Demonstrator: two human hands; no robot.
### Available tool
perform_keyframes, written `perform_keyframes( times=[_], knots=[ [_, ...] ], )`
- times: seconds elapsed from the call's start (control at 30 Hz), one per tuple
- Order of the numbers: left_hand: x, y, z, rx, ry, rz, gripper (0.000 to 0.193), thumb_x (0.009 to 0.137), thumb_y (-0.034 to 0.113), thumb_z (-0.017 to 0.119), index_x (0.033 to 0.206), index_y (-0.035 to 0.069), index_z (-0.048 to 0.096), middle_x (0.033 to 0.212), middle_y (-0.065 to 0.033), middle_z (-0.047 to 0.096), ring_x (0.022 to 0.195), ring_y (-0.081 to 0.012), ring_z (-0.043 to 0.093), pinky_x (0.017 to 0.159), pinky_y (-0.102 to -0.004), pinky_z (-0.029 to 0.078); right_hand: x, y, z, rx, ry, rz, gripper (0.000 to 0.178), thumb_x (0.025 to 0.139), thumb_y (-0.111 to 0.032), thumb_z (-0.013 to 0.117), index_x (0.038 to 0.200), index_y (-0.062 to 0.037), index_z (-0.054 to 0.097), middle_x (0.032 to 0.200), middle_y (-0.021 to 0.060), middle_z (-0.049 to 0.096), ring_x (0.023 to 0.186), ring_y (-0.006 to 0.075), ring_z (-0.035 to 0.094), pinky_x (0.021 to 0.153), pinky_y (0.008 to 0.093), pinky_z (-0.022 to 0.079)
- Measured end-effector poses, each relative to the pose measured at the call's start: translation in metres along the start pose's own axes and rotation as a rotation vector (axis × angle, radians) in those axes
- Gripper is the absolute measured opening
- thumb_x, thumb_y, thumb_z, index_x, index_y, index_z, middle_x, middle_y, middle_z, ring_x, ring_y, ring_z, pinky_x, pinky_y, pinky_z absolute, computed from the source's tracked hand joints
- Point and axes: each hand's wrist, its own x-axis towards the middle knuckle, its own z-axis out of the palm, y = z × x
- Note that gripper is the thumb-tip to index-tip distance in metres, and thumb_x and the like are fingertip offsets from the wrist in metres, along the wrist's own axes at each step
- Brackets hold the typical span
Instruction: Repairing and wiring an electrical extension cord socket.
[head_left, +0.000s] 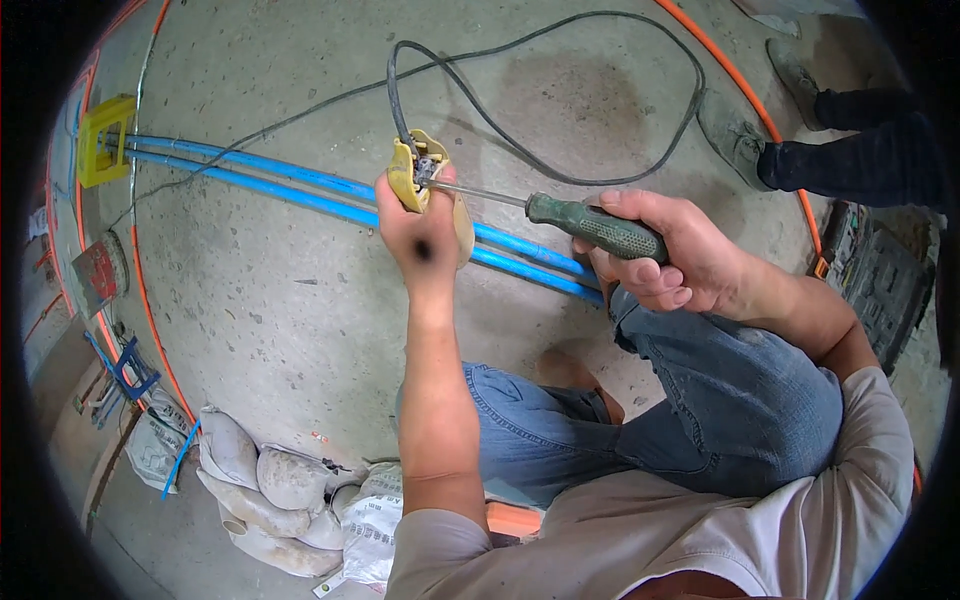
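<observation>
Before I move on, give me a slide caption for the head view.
Left hand gripping an open yellow housing, right hand holding a green-handled screwdriver with its tip at the opening.

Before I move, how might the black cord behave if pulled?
The black cord would likely bend but feel somewhat springy, given its smooth, wide loop. Pulling it could also tug the yellow casing, since one end runs into it.

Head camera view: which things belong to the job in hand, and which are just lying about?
Belongs to the job:
green-handled metal screwdriver, in the right hand
opened yellow plastic casing, in the left hand
black cable running into the casing

Apparently just lying about:
two blue pipes
pale, bulging sacks
orange tube at right
</observation>
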Motion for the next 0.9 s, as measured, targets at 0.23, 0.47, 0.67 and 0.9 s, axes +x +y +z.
perform_keyframes(
  times=[0.23,0.47,0.67,0.9],
  knots=[
    [-0.005,-0.016,0.002,0.0,-0.006,0.025,0.032,0.083,0.018,0.075,0.104,0.002,0.055,0.094,-0.0031,0.061,0.084,-0.0108,0.055,0.076,-0.0258,0.046,0.004,0.006,-0.003,0.002,0.013,0.004,0.041,0.101,-0.036,0.033,0.102,0.0027,0.047,0.05,-0.0009,0.042,0.032,0.0036,0.026,0.026,0.0181,0.022],
    [-0.006,-0.013,0.002,0.086,-0.084,-0.017,0.033,0.082,0.015,0.071,0.105,-0.001,0.052,0.096,-0.0081,0.061,0.086,-0.0156,0.057,0.079,-0.0288,0.047,0.006,0.015,-0.007,-0.948,0.252,-0.331,0.033,0.098,-0.032,0.045,0.096,-0.0003,0.056,0.055,0.0037,0.051,0.045,0.0133,0.048,0.044,0.0274,0.042],
    [-0.001,-0.007,0.008,-0.005,-0.043,-0.064,0.032,0.083,0.014,0.07,0.105,-0.001,0.053,0.094,-0.0067,0.061,0.085,-0.0143,0.057,0.077,-0.028,0.047,0.001,0.0,0.003,-1.76,0.447,-1.187,0.04,0.075,-0.013,0.076,0.108,-0.0017,0.057,0.079,0.0134,0.061,0.065,0.0286,0.061,0.058,0.0339,0.05],
    [0.001,-0.005,0.014,-0.153,-0.065,-0.091,0.032,0.083,0.013,0.071,0.106,-0.001,0.054,0.095,-0.0062,0.061,0.085,-0.013,0.056,0.076,-0.0264,0.047,-0.001,-0.003,0.005,-1.673,0.399,-1.442,0.038,0.076,-0.011,0.074,0.107,-0.0038,0.053,0.084,0.0113,0.058,0.069,0.028,0.059,0.06,0.0358,0.05]
  ],
)
